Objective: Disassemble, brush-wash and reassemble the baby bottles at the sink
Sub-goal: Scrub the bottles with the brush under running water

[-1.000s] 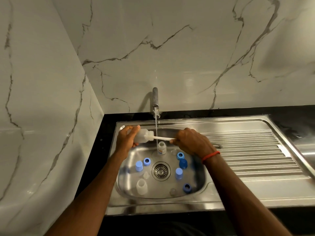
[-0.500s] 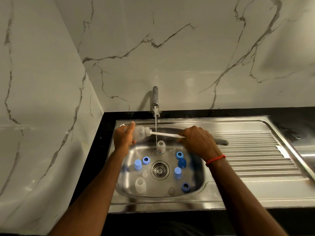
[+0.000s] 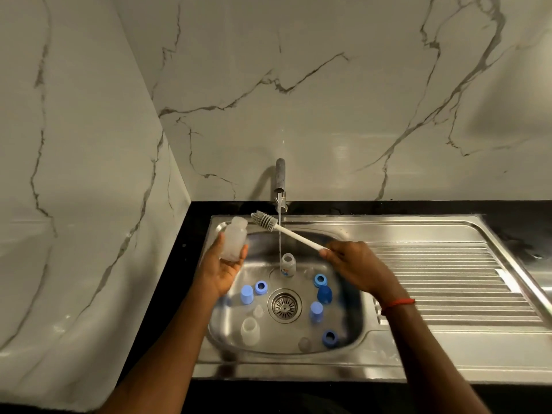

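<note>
Above the left rim of the sink (image 3: pixel 298 366), the left hand (image 3: pixel 222 271) holds a clear bottle (image 3: pixel 234 243); the bottle brush (image 3: pixel 288 232), gripped by the right hand (image 3: pixel 355 268), has come out and now lies beside its mouth. Two more bottles (image 3: pixel 288 264), three blue rings (image 3: pixel 329 338) and three blue caps (image 3: pixel 247 294) sit in the basin; the clear teats (image 3: pixel 258 310) there are hard to make out.

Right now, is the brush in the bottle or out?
Out: the brush shows its bristles beside the bottle in the left hand; the right hand holds its handle.
</note>
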### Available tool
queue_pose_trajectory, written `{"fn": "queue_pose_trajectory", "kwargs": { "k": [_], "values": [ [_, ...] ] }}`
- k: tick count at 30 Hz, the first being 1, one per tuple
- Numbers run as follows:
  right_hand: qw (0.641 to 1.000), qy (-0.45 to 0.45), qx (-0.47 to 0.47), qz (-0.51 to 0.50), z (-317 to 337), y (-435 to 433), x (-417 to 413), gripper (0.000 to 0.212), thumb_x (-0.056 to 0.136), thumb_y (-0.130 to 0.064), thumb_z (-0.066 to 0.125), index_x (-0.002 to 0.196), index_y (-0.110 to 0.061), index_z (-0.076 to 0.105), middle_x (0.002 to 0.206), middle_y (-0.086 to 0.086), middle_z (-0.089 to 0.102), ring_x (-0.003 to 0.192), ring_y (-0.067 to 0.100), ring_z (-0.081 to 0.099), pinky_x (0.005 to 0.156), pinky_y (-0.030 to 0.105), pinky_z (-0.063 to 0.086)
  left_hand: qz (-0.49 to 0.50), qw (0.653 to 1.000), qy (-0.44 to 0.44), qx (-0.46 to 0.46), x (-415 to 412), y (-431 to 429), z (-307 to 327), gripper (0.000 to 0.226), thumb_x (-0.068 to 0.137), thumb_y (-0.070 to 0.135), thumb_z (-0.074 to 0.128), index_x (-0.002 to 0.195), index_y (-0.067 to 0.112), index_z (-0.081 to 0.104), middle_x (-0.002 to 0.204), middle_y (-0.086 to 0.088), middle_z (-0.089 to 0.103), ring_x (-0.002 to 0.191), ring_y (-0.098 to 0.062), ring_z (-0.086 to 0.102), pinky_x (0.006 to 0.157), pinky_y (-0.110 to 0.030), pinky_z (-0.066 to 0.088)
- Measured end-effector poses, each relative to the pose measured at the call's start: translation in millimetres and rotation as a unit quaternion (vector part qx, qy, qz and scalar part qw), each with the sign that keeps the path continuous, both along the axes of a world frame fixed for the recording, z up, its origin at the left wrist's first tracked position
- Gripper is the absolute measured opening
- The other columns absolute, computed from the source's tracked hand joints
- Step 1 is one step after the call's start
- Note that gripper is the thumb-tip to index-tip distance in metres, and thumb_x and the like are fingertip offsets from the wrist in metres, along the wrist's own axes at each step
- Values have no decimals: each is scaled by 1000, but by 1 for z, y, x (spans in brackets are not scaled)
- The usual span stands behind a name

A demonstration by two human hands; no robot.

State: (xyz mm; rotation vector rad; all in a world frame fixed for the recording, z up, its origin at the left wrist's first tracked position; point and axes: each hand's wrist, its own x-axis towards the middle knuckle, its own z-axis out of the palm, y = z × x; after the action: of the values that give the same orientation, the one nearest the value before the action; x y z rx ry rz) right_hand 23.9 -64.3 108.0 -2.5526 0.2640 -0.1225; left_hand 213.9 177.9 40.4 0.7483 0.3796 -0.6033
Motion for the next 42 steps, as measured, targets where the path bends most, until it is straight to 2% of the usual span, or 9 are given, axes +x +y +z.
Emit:
{"fn": "queue_pose_trajectory", "kwargs": {
  "k": [5,9,13,20,26,32,35,38,42],
  "values": [
    [999,-39,-8,-29,-29,20,15,26,105,-34,45,92,-19,63,71,-3,59,63,11,58,67,37,54,-113,993,-20,-36,-29,-17,10,49,94,31,64,129,-2,55,126,-31,62,111,-44,66,86,-45,60],
    [997,-76,-2,0,-37,24,12,33,103,-40,44,91,-17,64,66,-5,58,57,11,58,61,34,53,-135,989,-61,-6,-28,-23,17,48,92,40,59,133,15,61,118,-22,67,85,-30,68,69,-35,58],
    [996,-49,39,60,-40,17,-10,40,100,-46,45,87,-15,68,63,-5,57,58,13,57,58,24,50,-65,995,-79,12,-22,-24,20,31,97,36,49,94,37,80,106,-14,65,81,-26,60,62,-31,45],
    [992,-125,-20,6,-44,19,18,35,100,-43,44,90,-18,66,65,-8,58,56,9,57,58,24,50,-92,988,-110,48,-25,-38,14,56,93,45,56,138,11,57,116,-27,63,77,-25,67,58,-32,54],
    [992,-106,39,57,-55,18,-5,43,99,-52,42,87,-20,68,63,-4,58,58,16,57,58,30,50,-67,993,-94,25,-10,-34,18,32,95,43,52,109,19,67,97,-15,68,74,-28,64,49,-28,51],
    [990,-141,-14,-1,-45,12,28,30,102,-41,45,93,-21,65,64,-16,51,55,4,55,56,13,45,-114,990,-83,-1,-27,-48,13,88,64,59,83,126,2,58,102,-20,65,76,-24,67,60,-32,61],
    [989,-145,-27,-2,-44,18,33,29,103,-40,45,94,-21,65,61,-16,48,52,5,53,54,15,44,-91,994,-60,-27,-20,-52,7,68,84,45,73,134,1,56,115,-22,67,91,-27,69,76,-34,61],
    [989,-148,7,24,-52,22,16,41,101,-51,37,86,-22,62,61,-10,52,52,10,54,53,22,47,-106,992,-42,-48,-8,-47,8,60,92,40,60,139,4,54,127,-19,61,97,-25,67,75,-32,58],
    [990,-137,24,14,-63,19,2,40,100,-52,38,86,-24,63,62,-7,56,55,12,56,56,30,50,-111,993,-28,-34,-4,-43,8,54,90,42,58,129,4,57,105,-18,70,81,-26,70,63,-32,60]
  ]
}}
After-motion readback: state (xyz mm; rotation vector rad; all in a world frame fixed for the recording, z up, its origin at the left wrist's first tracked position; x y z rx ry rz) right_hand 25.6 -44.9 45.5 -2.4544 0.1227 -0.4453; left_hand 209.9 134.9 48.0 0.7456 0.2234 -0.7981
